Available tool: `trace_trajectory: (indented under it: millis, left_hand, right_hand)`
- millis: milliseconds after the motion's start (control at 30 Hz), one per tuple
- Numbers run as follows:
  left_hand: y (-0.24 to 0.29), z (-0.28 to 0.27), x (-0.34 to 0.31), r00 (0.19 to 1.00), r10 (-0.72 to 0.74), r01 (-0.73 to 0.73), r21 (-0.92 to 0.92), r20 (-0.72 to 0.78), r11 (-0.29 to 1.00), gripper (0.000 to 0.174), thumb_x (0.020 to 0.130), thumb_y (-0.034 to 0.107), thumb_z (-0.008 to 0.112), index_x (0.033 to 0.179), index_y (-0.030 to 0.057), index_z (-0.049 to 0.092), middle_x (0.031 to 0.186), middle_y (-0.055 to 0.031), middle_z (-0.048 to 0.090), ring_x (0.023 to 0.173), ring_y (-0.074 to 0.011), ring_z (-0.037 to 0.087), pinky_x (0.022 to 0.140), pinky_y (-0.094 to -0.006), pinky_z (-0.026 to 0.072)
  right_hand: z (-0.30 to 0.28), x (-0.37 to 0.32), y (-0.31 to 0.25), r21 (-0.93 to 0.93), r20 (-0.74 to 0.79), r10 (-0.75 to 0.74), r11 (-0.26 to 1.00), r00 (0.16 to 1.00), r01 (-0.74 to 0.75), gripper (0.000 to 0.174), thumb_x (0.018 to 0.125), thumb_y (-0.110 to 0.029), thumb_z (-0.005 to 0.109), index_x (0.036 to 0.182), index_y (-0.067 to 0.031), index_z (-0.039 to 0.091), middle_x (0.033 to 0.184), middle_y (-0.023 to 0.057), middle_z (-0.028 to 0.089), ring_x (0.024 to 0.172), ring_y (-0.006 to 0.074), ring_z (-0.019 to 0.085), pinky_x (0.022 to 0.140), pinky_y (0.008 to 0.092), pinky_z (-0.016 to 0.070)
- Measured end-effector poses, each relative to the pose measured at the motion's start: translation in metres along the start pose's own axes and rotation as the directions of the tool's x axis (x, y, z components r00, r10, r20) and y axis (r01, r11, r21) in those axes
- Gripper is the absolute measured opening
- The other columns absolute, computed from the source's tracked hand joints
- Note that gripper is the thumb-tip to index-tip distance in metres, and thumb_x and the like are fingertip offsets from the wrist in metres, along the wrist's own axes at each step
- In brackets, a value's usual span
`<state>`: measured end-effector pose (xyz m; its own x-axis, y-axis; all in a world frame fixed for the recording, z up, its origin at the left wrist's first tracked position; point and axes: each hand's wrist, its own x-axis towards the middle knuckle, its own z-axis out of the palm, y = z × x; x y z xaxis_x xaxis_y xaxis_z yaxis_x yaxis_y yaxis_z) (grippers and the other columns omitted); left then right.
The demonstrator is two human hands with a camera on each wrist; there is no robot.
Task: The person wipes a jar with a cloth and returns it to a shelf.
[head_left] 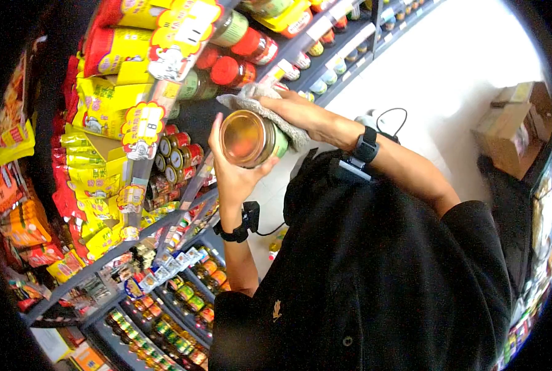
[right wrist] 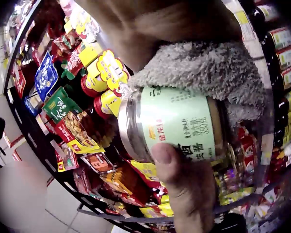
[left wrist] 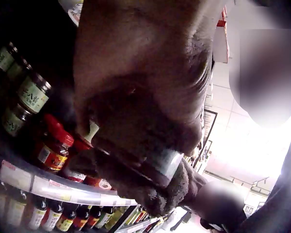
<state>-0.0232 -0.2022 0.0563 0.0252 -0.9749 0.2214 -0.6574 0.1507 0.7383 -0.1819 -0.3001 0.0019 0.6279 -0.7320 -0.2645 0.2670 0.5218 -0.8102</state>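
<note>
My left hand [head_left: 235, 180] grips a glass jar [head_left: 246, 139], with its fingers on one side and its thumb on the other. The jar is tilted so that its round metal lid faces the head camera. A pale green label [right wrist: 177, 121] with Chinese print shows in the right wrist view, the left thumb [right wrist: 165, 156] across it. My right hand [head_left: 295, 115] holds a fluffy grey cloth [right wrist: 203, 68] against the jar's side. In the left wrist view the cloth [left wrist: 157, 199] appears dark below the jar; most of the fingers there are in shadow.
A store shelf with red-lidded jars [head_left: 234, 73] and similar green-labelled jars [left wrist: 34, 93] stands right beside the hands. Yellow seasoning packets [head_left: 106, 111] and price tags [head_left: 143, 130] line its edge. Bottles fill lower shelves. A cardboard box [head_left: 504, 133] is across the white aisle.
</note>
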Motion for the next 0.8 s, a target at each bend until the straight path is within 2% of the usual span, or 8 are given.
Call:
trace_trajectory:
  millis: [67, 133, 267, 400, 433, 533, 633, 800]
  left_hand:
    - [-0.015, 0.009, -0.003, 0.997, -0.056, 0.058, -0.047, 0.048, 0.997, 0.108, 0.061, 0.026, 0.094, 0.143, 0.0002, 0.029, 0.135, -0.0190, 0.049, 0.124, -0.0279, 0.051, 0.107, -0.0410, 0.0413]
    - [-0.022, 0.017, -0.003, 0.996, -0.080, 0.082, -0.055, 0.049, 0.995, 0.104, 0.062, 0.022, 0.093, 0.142, 0.0000, 0.029, 0.138, -0.0179, 0.046, 0.126, -0.0273, 0.049, 0.108, -0.0406, 0.0399]
    - [-0.046, 0.023, 0.021, 0.957, -0.162, 0.118, -0.184, -0.243, 0.976, 0.101, 0.066, 0.022, 0.092, 0.142, -0.0024, 0.030, 0.138, -0.0184, 0.043, 0.127, -0.0269, 0.046, 0.111, -0.0408, 0.0364]
    - [-0.090, 0.003, 0.075, 0.912, -0.027, 0.039, 0.021, -0.410, 0.999, 0.100, 0.066, 0.026, 0.093, 0.139, -0.0068, 0.033, 0.136, -0.0204, 0.042, 0.125, -0.0290, 0.046, 0.110, -0.0419, 0.0364]
    - [-0.100, 0.000, 0.088, 0.908, -0.037, 0.021, -0.043, -0.418, 0.999, 0.100, 0.067, 0.027, 0.093, 0.139, -0.0082, 0.034, 0.138, -0.0212, 0.042, 0.126, -0.0293, 0.046, 0.111, -0.0426, 0.0363]
    - [-0.117, -0.010, 0.125, 0.910, 0.133, -0.072, 0.167, -0.393, 0.983, 0.094, 0.073, 0.013, 0.088, 0.144, -0.0078, 0.030, 0.142, -0.0222, 0.043, 0.125, -0.0266, 0.049, 0.107, -0.0389, 0.0421]
    - [-0.124, -0.009, 0.150, 0.953, -0.006, -0.022, -0.089, -0.302, 0.996, 0.096, 0.072, 0.012, 0.088, 0.144, -0.0084, 0.029, 0.142, -0.0223, 0.044, 0.125, -0.0274, 0.050, 0.107, -0.0382, 0.0421]
    - [-0.132, -0.005, 0.168, 0.941, 0.017, -0.008, 0.029, -0.338, 1.000, 0.088, 0.072, 0.014, 0.088, 0.140, -0.0089, 0.036, 0.137, -0.0201, 0.050, 0.118, -0.0267, 0.056, 0.104, -0.0366, 0.0442]
  right_hand:
    - [-0.004, -0.012, -0.006, 0.010, -0.054, 0.059, 0.998, 0.997, -0.058, 0.061, 0.093, -0.038, 0.061, 0.135, 0.0048, 0.051, 0.123, 0.0174, 0.063, 0.106, 0.0188, 0.063, 0.092, 0.0303, 0.0523]
    - [-0.015, -0.015, 0.002, -0.027, -0.072, -0.039, 0.999, 0.997, 0.037, 0.059, 0.093, -0.038, 0.062, 0.133, 0.0037, 0.054, 0.121, 0.0157, 0.065, 0.102, 0.0185, 0.064, 0.088, 0.0296, 0.0534]
    - [-0.053, -0.046, -0.011, 0.130, -0.127, -0.129, 0.981, 0.983, 0.146, 0.049, 0.093, -0.047, 0.061, 0.123, -0.0083, 0.065, 0.115, 0.0106, 0.067, 0.095, 0.0163, 0.065, 0.085, 0.0308, 0.0538]
    - [-0.109, -0.069, -0.022, 0.077, -0.359, -0.147, 0.979, 0.921, 0.187, 0.057, 0.098, -0.053, 0.049, 0.116, -0.0016, 0.065, 0.104, 0.0134, 0.070, 0.087, 0.0173, 0.069, 0.075, 0.0310, 0.0574]
    - [-0.116, -0.077, -0.028, 0.017, -0.417, -0.201, 0.973, 0.887, 0.229, 0.060, 0.099, -0.053, 0.048, 0.117, 0.0017, 0.063, 0.100, 0.0128, 0.071, 0.084, 0.0185, 0.070, 0.076, 0.0311, 0.0576]
    - [-0.141, -0.090, -0.034, 0.156, -0.398, -0.213, 0.943, 0.892, 0.295, 0.057, 0.100, -0.051, 0.045, 0.121, -0.0005, 0.062, 0.103, 0.0124, 0.071, 0.086, 0.0204, 0.070, 0.079, 0.0324, 0.0577]
    - [-0.152, -0.101, -0.038, 0.226, -0.406, -0.239, 0.909, 0.882, 0.350, 0.056, 0.100, -0.051, 0.046, 0.123, -0.0025, 0.060, 0.106, 0.0123, 0.069, 0.090, 0.0217, 0.069, 0.083, 0.0353, 0.0577]
    - [-0.160, -0.120, -0.042, 0.230, -0.461, -0.213, 0.909, 0.861, 0.348, 0.053, 0.100, -0.050, 0.046, 0.125, -0.0043, 0.059, 0.108, 0.0124, 0.069, 0.092, 0.0224, 0.069, 0.084, 0.0356, 0.0578]
